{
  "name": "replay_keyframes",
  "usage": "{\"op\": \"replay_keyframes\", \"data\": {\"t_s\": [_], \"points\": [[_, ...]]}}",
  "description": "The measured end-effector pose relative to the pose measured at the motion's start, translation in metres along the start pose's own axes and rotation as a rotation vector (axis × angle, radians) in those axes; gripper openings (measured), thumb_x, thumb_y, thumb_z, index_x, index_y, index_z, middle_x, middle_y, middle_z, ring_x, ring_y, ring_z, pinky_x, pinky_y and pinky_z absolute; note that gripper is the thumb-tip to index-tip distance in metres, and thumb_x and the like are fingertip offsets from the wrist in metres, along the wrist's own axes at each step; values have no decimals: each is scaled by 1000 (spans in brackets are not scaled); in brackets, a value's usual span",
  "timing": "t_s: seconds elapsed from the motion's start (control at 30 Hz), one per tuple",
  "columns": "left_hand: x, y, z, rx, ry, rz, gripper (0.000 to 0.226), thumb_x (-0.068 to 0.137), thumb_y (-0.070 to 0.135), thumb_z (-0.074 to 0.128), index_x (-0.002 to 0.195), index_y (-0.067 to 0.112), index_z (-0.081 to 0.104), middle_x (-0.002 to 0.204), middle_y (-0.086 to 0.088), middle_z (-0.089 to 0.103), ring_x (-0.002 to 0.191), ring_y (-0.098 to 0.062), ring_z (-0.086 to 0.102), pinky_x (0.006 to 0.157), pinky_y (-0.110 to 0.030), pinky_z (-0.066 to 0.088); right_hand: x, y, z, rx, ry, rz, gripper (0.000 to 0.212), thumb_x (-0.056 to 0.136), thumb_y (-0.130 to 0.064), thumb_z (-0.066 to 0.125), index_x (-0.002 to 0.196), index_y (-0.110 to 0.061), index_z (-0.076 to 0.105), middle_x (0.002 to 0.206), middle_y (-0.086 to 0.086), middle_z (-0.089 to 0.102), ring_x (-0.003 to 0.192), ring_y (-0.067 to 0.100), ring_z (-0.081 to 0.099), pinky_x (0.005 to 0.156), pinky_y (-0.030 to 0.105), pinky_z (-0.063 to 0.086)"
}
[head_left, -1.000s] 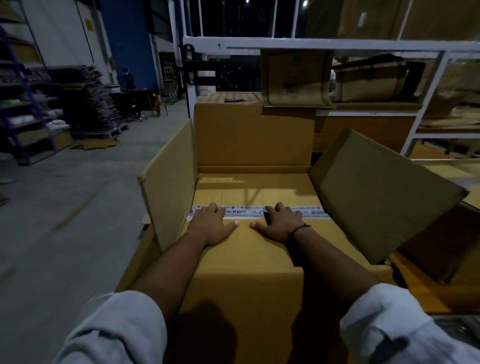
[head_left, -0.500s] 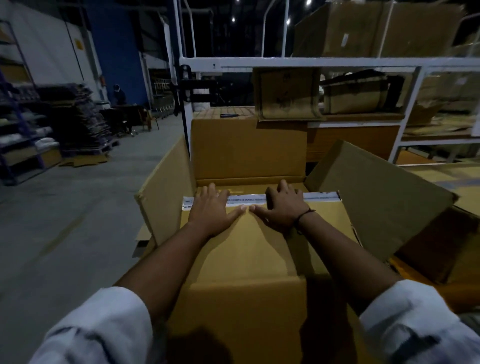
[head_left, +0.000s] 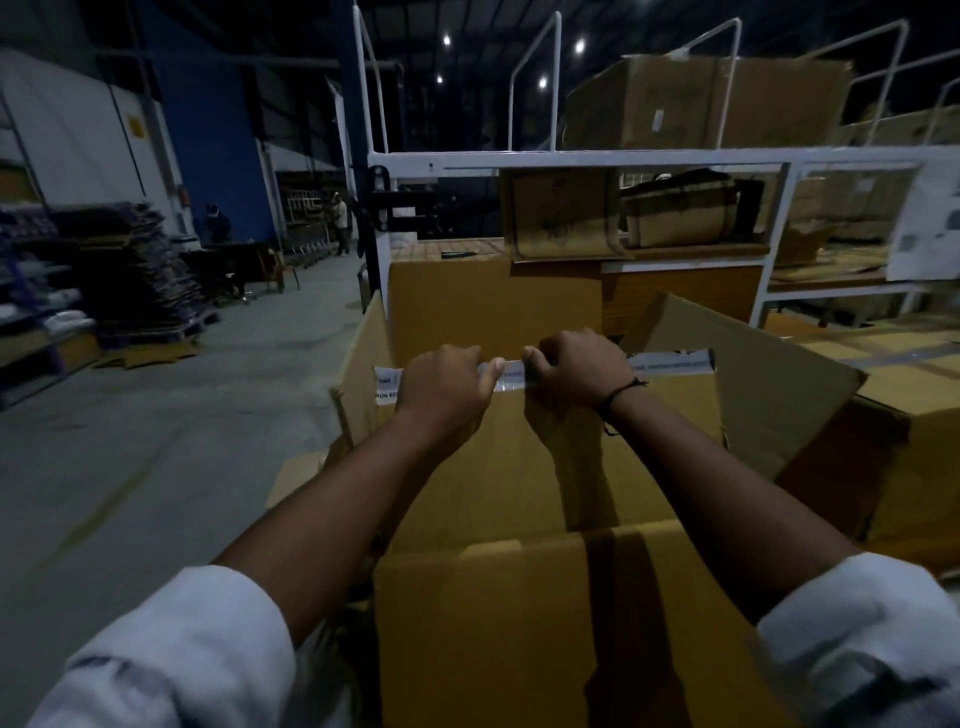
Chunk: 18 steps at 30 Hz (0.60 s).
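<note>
A large brown cardboard box (head_left: 519, 597) stands right in front of me with its flaps up. Its near flap (head_left: 545, 457) is raised, and a strip of white printed tape (head_left: 670, 362) runs along its top edge. My left hand (head_left: 441, 384) grips that taped edge, fingers curled over it. My right hand (head_left: 576, 371), with a black cord at the wrist, grips the same edge just to the right. The left flap (head_left: 358, 384) and the right flap (head_left: 769, 384) stand open at the sides. The box's inside is hidden.
A white metal rack (head_left: 571, 158) with cartons and a bag stands behind the box. More cartons (head_left: 909, 415) lie to the right. Open concrete floor (head_left: 156, 441) stretches left, toward stacked goods (head_left: 140, 270) and people (head_left: 340, 223) far off.
Both hands lay flat on the near flap by the tape. They have slid to its edge and curled over it, and the flap has risen toward upright.
</note>
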<state>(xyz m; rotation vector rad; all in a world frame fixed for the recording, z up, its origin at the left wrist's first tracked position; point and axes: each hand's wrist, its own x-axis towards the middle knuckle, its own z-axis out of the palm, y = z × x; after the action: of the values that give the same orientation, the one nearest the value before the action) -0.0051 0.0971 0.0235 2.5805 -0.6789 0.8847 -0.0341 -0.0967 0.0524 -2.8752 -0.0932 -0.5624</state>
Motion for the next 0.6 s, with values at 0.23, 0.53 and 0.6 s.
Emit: {"op": "replay_keyframes", "data": {"t_s": [0.23,0.53,0.6], "points": [[-10,45,-58,40,-3,39,48,107,44,44,64,22,49,56,3,41,47,-13,37,47,-26,26,-35,-20,-52,-54,-62,-41,42,107,-45,40,89,-18,66,82,4,65,76,19,65,75,37,60],[-30,121,-115,-46,-787,-168,32,111,36,33,92,20,54,88,-1,53,76,-13,49,66,-29,40,-99,-26,-100,3,-559,-68,34,111,-35,35,110,-14,61,103,6,58,87,21,55,76,34,43],[-39,123,-107,-44,-964,-224,27,109,37,39,106,19,58,102,-4,60,85,-15,56,77,-34,46,-116,-21,-98,-20,-684,-110,31,111,-32,34,100,-19,59,101,4,59,81,16,51,74,30,42]]}}
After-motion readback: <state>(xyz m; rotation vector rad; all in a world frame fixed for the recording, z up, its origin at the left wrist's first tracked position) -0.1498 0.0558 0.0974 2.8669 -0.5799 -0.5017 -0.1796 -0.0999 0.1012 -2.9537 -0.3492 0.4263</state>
